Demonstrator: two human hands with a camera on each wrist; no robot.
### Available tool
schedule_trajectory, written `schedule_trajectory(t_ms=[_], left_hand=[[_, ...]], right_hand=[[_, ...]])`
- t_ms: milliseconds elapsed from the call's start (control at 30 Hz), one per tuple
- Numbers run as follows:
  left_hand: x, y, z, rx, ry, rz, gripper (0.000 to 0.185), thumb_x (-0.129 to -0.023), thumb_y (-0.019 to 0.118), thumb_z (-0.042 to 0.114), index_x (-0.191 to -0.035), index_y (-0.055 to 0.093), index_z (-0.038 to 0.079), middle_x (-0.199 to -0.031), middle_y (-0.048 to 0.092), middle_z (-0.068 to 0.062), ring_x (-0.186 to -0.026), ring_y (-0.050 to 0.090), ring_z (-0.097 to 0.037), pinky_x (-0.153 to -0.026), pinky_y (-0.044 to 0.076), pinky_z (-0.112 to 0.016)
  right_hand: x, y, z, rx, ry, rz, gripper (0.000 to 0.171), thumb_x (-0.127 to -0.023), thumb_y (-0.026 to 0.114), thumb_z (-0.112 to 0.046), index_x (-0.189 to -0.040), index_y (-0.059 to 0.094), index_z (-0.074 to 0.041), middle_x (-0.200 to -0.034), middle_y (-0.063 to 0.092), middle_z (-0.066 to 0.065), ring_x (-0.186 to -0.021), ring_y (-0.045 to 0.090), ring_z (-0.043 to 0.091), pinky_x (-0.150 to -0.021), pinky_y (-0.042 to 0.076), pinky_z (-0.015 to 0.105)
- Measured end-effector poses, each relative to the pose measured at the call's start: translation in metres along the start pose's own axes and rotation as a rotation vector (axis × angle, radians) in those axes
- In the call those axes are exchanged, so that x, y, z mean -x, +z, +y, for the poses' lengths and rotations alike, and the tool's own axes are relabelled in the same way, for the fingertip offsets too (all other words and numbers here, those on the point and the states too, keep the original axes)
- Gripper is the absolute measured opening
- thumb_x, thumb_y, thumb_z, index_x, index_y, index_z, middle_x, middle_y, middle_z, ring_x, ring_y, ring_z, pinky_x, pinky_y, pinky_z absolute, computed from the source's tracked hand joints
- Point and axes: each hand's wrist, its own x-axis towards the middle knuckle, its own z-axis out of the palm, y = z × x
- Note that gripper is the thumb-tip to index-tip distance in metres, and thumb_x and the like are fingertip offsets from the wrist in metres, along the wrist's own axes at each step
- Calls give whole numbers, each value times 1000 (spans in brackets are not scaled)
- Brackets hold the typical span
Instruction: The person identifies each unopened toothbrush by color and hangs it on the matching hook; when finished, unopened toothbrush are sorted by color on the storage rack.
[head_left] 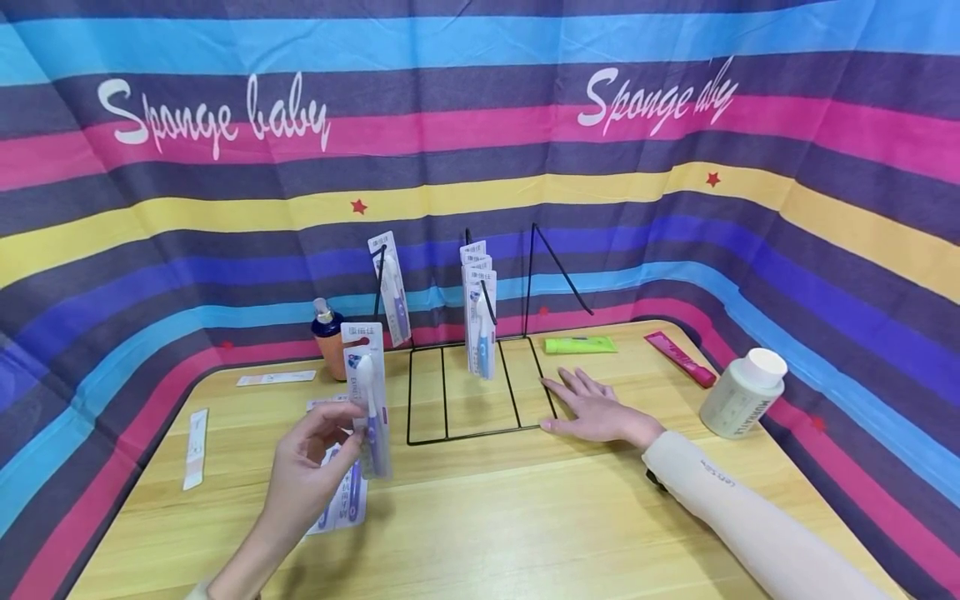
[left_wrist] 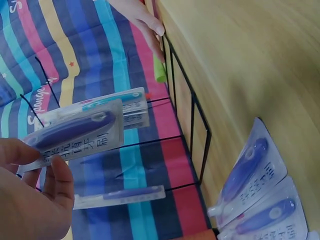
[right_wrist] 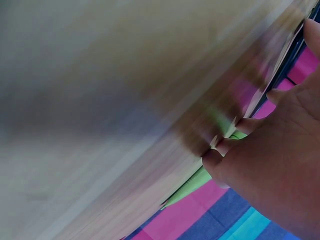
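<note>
My left hand (head_left: 318, 454) pinches a carded purple toothbrush (head_left: 369, 400) by the edge of its pack, held upright above the table. Below it lie more packed purple toothbrushes (left_wrist: 250, 170), partly covered by the hand in the head view. The black wire rack (head_left: 465, 437) stands just to the right. One purple toothbrush pack (head_left: 392, 292) hangs on its left hook, and several packs with a blue toothbrush (head_left: 481, 325) in front hang on the middle hook. The right hook (head_left: 562, 268) carries nothing. With fingers spread, my right hand (head_left: 596, 410) rests at the rack base's right side.
An orange bottle with a dark top (head_left: 330, 337) stands behind the left hand. Two white strips (head_left: 197, 448) lie at the left. A green tube (head_left: 580, 344), a pink tube (head_left: 681, 358) and a tilted white-capped bottle (head_left: 742, 396) are at the right. Striped cloth (head_left: 480, 133) surrounds the back.
</note>
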Motion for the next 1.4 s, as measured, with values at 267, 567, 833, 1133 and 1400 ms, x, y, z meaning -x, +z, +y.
schedule_trajectory(t_ms=[267,567,833,1133,1400], left_hand=[[-10,3,-16,-12,-4,10,31,-91,63,-27,-115,70,-9,-110,73,-12,-96,68,-16,-82,57,-22],[-12,6,-23,9,46,-19,32,-93,64,-25,-120,71,-8,-118,72,-14,-102,67,-18,-85,56,-22],[-25,6,-32,-27,-29,-49,31,-103,64,-11,-133,69,-3,-127,70,-12,-109,60,-20,-89,53,-23],[-67,0,-56,41,-211,-139,44,-116,52,13,-158,53,3,-149,56,-11,-124,50,-29,-96,47,-26],[-106,1,-81,73,-313,-181,53,-119,48,22,-169,40,10,-171,38,-9,-134,44,-22,-96,42,-29]], right_hand=[[0,0,1,-2,3,-2,87,-108,58,-62,-175,26,-16,-180,8,23,-163,0,51,-120,6,82],[0,0,1,4,4,-2,88,-108,58,-63,-175,26,-17,-180,7,22,-163,0,51,-120,7,81],[-2,1,3,0,4,-4,88,-108,57,-64,-176,25,-18,-180,7,22,-164,0,50,-121,6,81],[-1,0,5,-1,-2,2,87,-108,57,-64,-175,26,-18,-180,8,22,-164,0,50,-120,7,82],[-3,2,4,7,6,-14,89,-107,55,-67,-176,23,-22,-181,6,20,-164,-2,47,-121,7,80]])
